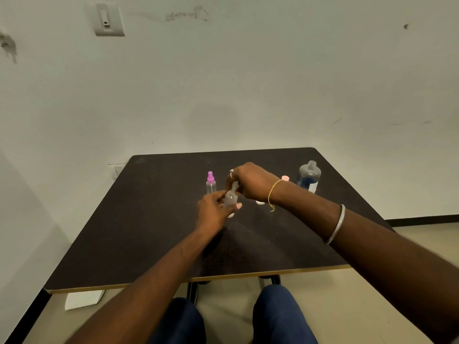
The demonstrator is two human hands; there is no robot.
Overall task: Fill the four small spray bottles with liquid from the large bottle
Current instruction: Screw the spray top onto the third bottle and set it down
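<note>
My left hand grips the body of a small clear spray bottle just above the dark table. My right hand is closed on that bottle's spray top. A second small bottle with a purple spray top stands upright just behind and to the left. Another small bottle with a pink top shows partly behind my right wrist, and a white bottle base peeks out under my right hand. The large clear bottle stands uncapped at the back right, with dark blue liquid low inside.
The table stands against a white wall, with its front edge near my knees. A white box lies on the floor under the table's front left corner. A wall switch is mounted high on the left.
</note>
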